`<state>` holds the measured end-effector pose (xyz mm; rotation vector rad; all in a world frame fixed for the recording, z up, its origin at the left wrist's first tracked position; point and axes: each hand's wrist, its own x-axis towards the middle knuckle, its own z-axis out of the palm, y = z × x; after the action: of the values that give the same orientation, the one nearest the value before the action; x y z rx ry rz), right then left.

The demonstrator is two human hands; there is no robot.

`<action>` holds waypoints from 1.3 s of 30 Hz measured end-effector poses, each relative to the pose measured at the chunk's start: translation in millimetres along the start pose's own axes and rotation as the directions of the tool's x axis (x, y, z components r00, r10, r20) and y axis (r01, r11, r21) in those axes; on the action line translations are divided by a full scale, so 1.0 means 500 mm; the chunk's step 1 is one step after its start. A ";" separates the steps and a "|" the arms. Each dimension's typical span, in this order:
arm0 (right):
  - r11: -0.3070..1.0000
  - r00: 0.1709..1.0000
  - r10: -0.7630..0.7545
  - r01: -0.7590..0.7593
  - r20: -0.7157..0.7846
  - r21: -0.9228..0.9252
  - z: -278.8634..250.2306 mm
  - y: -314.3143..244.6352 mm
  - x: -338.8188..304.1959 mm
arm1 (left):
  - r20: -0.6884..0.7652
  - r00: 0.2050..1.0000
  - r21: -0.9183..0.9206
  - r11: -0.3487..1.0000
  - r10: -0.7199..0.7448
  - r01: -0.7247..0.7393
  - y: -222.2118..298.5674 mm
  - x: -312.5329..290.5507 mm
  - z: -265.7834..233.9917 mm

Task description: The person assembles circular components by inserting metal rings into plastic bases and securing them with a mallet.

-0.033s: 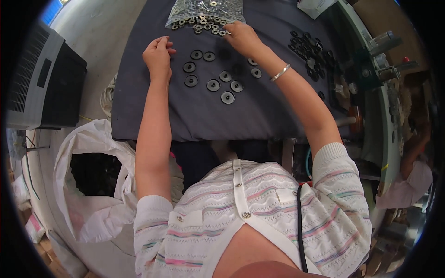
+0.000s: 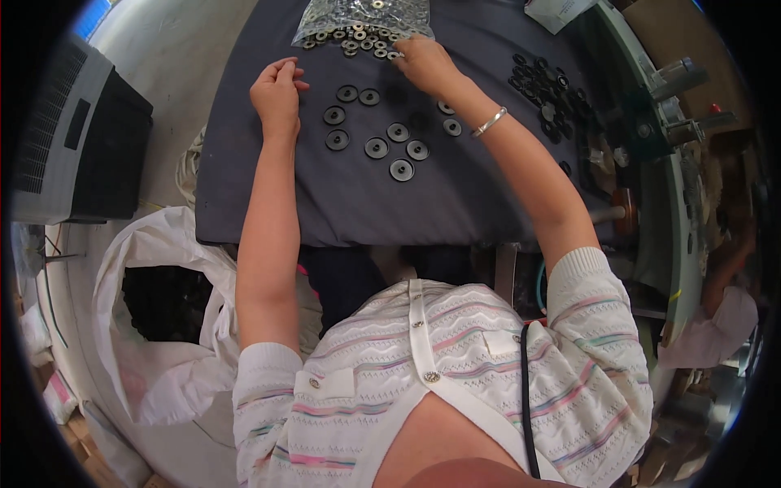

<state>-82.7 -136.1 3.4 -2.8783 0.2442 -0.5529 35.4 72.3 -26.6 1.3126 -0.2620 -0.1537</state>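
Note:
My right hand reaches to the far side of the dark cloth-covered table, its fingers pinched at a small metal bearing at the edge of a loose pile. Behind it, a clear plastic bag lies with more small metal bearings spilling from its mouth. My left hand hovers at the left, fingers curled together; whatever they hold, if anything, is hidden. Between my forearms, several round black wheels with raised hubs lie spread out flat on the cloth. Two more wheels lie beside my right wrist.
A heap of black round parts lies at the table's right, near a metal machine and a wooden-handled tool. An open white sack with dark contents stands at left, below a grey air cooler. Another person's arm shows far right.

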 end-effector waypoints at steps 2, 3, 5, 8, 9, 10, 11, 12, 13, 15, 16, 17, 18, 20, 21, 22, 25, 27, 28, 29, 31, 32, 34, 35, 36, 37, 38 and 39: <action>0.990 0.998 0.039 -0.031 0.057 -0.139 0.026 0.012 0.024 | -0.002 0.999 0.043 0.998 0.042 -0.042 0.014 0.000 -0.005; 0.987 0.993 0.063 -0.047 0.096 -0.156 0.038 0.020 0.027 | 0.001 1.000 0.057 0.998 0.017 -0.017 0.013 0.002 -0.010; 0.986 0.995 0.061 -0.047 0.078 -0.163 0.050 0.010 0.035 | -0.016 1.000 0.077 0.997 -0.009 0.011 0.009 0.005 -0.031; 0.981 0.994 0.085 -0.072 0.063 -0.182 0.054 0.009 0.044 | -0.003 0.999 0.062 0.997 -0.039 0.039 0.002 0.012 -0.043; 0.982 0.994 0.074 -0.058 0.085 -0.180 0.053 0.010 0.050 | 0.016 1.000 0.086 0.996 -0.024 0.022 0.000 0.014 -0.042; 0.983 0.992 0.066 -0.046 0.105 -0.180 0.050 0.013 0.053 | 0.039 0.999 0.108 0.994 -0.010 0.005 -0.002 0.014 -0.039; 0.983 0.991 0.027 -0.002 0.130 -0.185 0.049 0.014 0.054 | 0.038 0.999 0.107 0.994 -0.011 0.007 -0.004 0.012 -0.038; 0.982 0.991 0.026 -0.001 0.132 -0.186 0.047 0.016 0.054 | 0.043 0.999 0.139 0.990 -0.008 0.002 -0.005 0.009 -0.038; 0.980 0.983 -0.016 0.051 0.181 -0.191 0.046 0.016 0.055 | 0.047 0.999 0.171 0.985 -0.002 -0.006 -0.005 0.009 -0.039; 0.975 0.971 -0.062 0.108 0.230 -0.195 0.044 0.018 0.057 | 0.050 0.999 0.173 0.985 0.002 -0.010 -0.005 0.008 -0.039; 0.976 0.970 -0.074 0.118 0.230 -0.184 0.045 0.024 0.055 | 0.057 0.998 0.175 0.984 0.003 -0.013 -0.005 0.007 -0.038; 0.977 0.969 -0.086 0.127 0.230 -0.174 0.045 0.032 0.055 | 0.052 0.999 0.171 0.985 0.005 -0.014 -0.004 0.007 -0.036; 0.975 0.969 -0.090 0.133 0.232 -0.176 0.045 0.040 0.057 | 0.059 0.998 0.186 0.982 0.015 -0.026 -0.004 0.007 -0.032; 0.981 0.960 -0.069 0.115 0.273 -0.156 0.042 0.042 0.060 | 0.064 0.998 0.199 0.979 0.023 -0.036 -0.007 0.009 -0.034; 0.980 0.959 -0.070 0.118 0.275 -0.159 0.042 0.043 0.061 | 0.069 0.997 0.205 0.978 0.026 -0.040 -0.009 0.010 -0.035; 0.966 0.951 -0.069 0.139 0.301 -0.219 0.041 0.038 0.062 | 0.072 0.997 0.213 0.976 0.028 -0.043 -0.012 0.011 -0.038; 0.966 0.938 -0.097 0.170 0.333 -0.197 0.024 0.032 0.058 | 0.064 0.995 0.233 0.968 0.079 -0.091 -0.021 0.017 -0.039; 0.978 0.933 -0.127 0.175 0.337 -0.116 0.016 0.021 0.051 | 0.064 0.994 0.245 0.964 0.085 -0.099 -0.021 0.016 -0.035; 0.987 0.939 -0.155 0.136 0.307 0.081 0.011 -0.008 0.045 | 0.065 0.993 0.263 0.959 0.094 -0.108 -0.018 0.015 -0.035; 0.957 0.946 -0.172 0.094 0.274 0.276 0.007 -0.039 0.036 | 0.061 0.994 0.263 0.959 0.089 -0.102 -0.020 0.016 -0.038; 0.940 0.921 -0.280 0.204 0.271 0.275 -0.004 -0.102 0.032 | 0.068 0.994 0.251 0.963 0.089 -0.103 -0.021 0.019 -0.042; 0.941 0.898 -0.321 0.266 0.301 0.208 -0.006 -0.121 0.036 | 0.069 0.994 0.251 0.963 0.087 -0.102 -0.020 0.018 -0.041; 0.944 0.896 -0.325 0.287 0.303 0.164 0.014 -0.123 0.038 | 0.076 0.995 0.233 0.970 0.058 -0.074 -0.017 0.013 -0.039; 0.943 0.893 -0.331 0.310 0.303 0.119 0.023 -0.119 0.038 | 0.076 0.995 0.233 0.970 0.057 -0.074 -0.014 0.012 -0.035; 0.943 0.893 -0.332 0.310 0.304 0.119 0.029 -0.114 0.039 | 0.080 0.995 0.240 0.968 0.056 -0.074 -0.011 0.010 -0.030; 0.938 0.888 -0.347 0.336 0.302 0.087 0.032 -0.113 0.039 | 0.081 0.995 0.248 0.966 0.055 -0.074 -0.009 0.008 -0.031; 0.930 0.883 -0.361 0.362 0.301 0.055 0.035 -0.111 0.040 | 0.078 0.995 0.248 0.966 0.054 -0.072 -0.012 0.011 -0.033; 0.930 0.881 -0.363 0.364 0.303 0.057 0.038 -0.110 0.042 | 0.077 0.994 0.245 0.965 0.080 -0.096 -0.016 0.016 -0.035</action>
<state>-49.3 -83.9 5.8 -2.9690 -0.3532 -0.1451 48.1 84.6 -37.3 1.5431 -0.4063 -0.0914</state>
